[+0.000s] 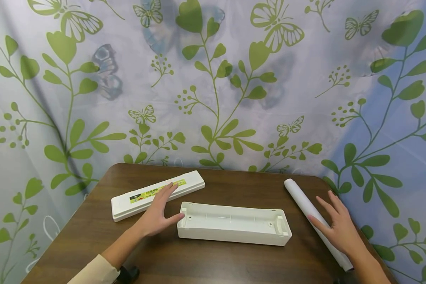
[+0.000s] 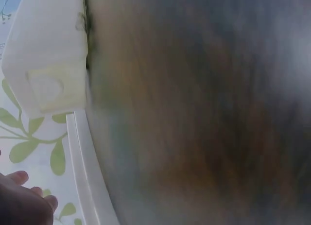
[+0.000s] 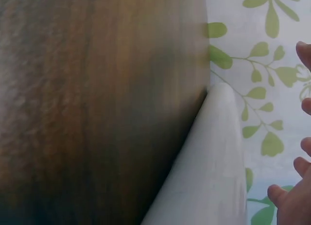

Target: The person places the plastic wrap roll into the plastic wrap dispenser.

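My left hand (image 1: 156, 217), fingers spread, hovers between a long white lid (image 1: 124, 206) and an open white plastic box (image 1: 230, 235). Its thumb tip overlaps the box's left end in the head view, and its fingers overlap the lid's yellow-green label. The box stands hollow side up, with small fittings inside at both ends. On the right, my right hand (image 1: 342, 230) spreads its fingers over a white roll (image 1: 305, 205). In the right wrist view the roll (image 3: 209, 166) lies on the table, with the fingertips off to its right. Neither hand grips anything.
All of this is on a dark brown wooden table (image 1: 241, 262) with rounded far corners. Behind it hangs a curtain (image 1: 298, 86) printed with green leaves and butterflies. A small black object (image 1: 128, 273) shows beside the left sleeve.
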`<state>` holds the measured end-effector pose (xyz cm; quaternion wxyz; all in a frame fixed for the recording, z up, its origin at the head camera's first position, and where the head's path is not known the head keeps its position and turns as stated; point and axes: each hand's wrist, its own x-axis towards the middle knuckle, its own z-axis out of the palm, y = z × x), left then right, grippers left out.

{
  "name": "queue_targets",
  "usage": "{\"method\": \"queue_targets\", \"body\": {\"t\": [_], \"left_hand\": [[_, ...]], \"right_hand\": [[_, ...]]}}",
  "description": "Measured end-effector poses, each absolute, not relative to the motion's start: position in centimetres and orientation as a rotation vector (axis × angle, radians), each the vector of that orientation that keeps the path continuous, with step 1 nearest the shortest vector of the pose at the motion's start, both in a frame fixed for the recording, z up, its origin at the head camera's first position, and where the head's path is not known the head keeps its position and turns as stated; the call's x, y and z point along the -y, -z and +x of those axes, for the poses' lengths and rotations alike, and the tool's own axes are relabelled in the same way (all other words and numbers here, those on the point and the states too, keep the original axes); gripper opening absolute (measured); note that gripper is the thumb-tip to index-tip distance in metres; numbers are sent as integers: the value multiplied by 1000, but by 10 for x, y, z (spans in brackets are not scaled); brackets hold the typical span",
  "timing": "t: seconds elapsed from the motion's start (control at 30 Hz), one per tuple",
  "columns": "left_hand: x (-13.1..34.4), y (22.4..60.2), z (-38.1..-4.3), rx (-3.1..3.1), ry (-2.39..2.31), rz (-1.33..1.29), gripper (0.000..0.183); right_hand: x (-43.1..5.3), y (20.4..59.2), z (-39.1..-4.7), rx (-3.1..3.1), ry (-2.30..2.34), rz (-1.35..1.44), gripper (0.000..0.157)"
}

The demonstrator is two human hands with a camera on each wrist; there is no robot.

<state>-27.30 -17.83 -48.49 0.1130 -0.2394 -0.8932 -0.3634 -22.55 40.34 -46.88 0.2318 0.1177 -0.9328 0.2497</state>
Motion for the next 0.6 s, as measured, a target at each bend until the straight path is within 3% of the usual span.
{"method": "queue_targets", "body": {"t": [0.6], "left_hand": [[169,490,-265,2630,1502,-802,99]], "right_hand": [[-420,478,-214,2618,-727,237,62]]}}
